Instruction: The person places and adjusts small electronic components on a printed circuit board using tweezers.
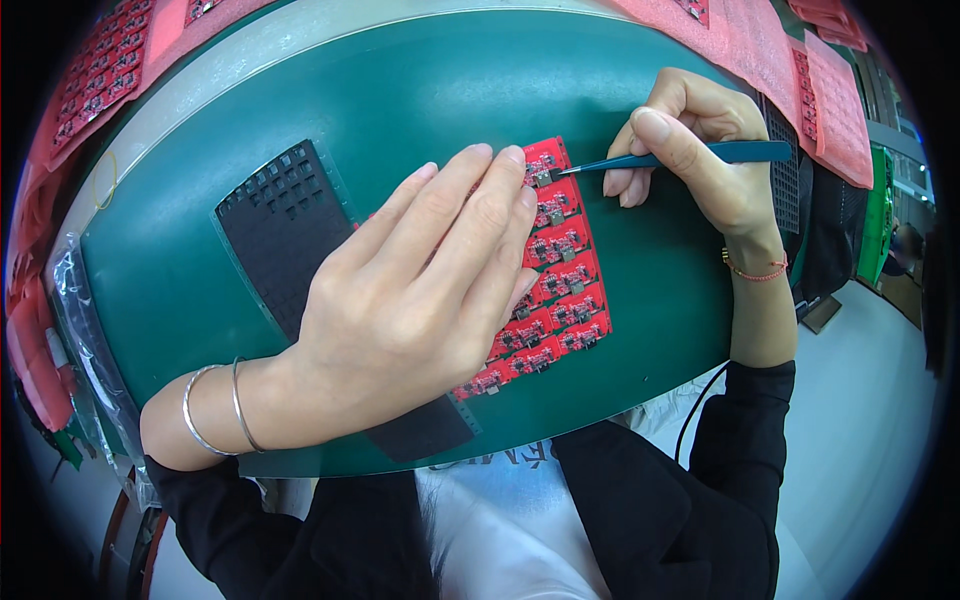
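Fingers of our R hand (702, 172) pinched on blue tweezers (755, 152), tip at upper R edge of red PCB panel (567, 248); we can't tell if touching. Panel on green mat (660, 300), partly under our L hand (400, 290), fingers straight, slightly apart. Blk sheet w/ cutouts (285, 235) L of panel.

Room on green mat (670, 285) right of red board (562, 245), tweezers (622, 162) across far end

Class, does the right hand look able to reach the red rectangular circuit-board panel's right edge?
Likely yes: slim blue tweezers in the right hand point toward that panel edge, which the left hand leaves uncovered.
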Demonstrator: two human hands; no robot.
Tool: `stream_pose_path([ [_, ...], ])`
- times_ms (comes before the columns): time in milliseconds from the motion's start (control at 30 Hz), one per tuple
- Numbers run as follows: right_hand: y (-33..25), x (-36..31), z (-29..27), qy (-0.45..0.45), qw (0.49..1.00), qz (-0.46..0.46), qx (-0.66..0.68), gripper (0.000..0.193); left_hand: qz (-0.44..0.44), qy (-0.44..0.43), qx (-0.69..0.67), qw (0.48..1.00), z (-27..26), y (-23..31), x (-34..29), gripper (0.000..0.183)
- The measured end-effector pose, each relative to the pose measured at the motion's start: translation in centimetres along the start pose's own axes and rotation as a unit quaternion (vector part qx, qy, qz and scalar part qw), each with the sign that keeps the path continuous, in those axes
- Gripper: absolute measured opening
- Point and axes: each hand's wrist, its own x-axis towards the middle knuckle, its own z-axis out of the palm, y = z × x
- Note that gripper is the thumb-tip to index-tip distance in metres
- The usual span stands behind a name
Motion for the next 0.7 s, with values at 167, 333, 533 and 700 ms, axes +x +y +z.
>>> stream_pose_path([
  [167,-0.1,0.0,0.1,0.0,1.0,0.0,-0.003,0.026,0.002,0.002,0.002,1.0,0.0,0.0,0.0,0.044],
  [333,-0.1,0.0,0.1,0.002,1.0,0.005,-0.01,0.025,0.009,0.004,0.001,1.0,0.0,-0.1,0.0,0.048],
  [533,-0.5,0.1,0.6,0.007,1.0,0.021,-0.021,0.025,0.019,-0.014,0.017,1.0,-0.2,-0.7,0.7,0.055],
  [700,-1.5,0.6,-0.3,0.042,0.998,-0.021,0.036,0.032,0.021,-0.024,0.011,0.999,-2.2,-0.7,0.2,0.054],
])
